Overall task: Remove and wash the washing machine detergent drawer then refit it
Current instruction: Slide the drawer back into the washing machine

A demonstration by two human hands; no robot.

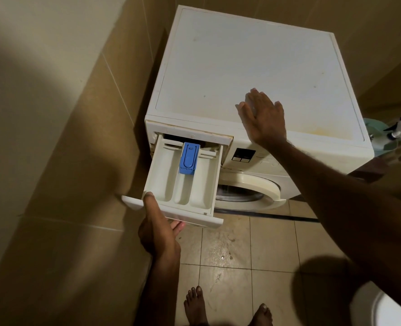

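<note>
1. From my feed, the left hand (158,228) grasps the front panel of the detergent drawer (183,182), thumb on the top edge and fingers curled under; the drawer stands pulled well out of its slot at the front left corner of the washing machine (241,67), its back end apparently still inside
2. The right hand (263,118) lies flat and released, fingers straight, at the machine top near its front edge, holding nothing (I read it as bracing)
3. Risk as I judge it: the blue siphon cap (188,158) in the middle compartment sits near the housing mouth, and a straight tug without freeing the catch could jam or crack the drawer
4. If it comes free suddenly, a one-handed hold at one corner could let it tip and spill residue onto the tiled floor (230,243), which looks stained and possibly wet; bare feet (194,304) stand just below
5. Room: a tight corner, beige tiled wall (77,114) close on the left, a spray bottle (399,129) beyond the machine's right edge, a white fixture at lower right
</note>
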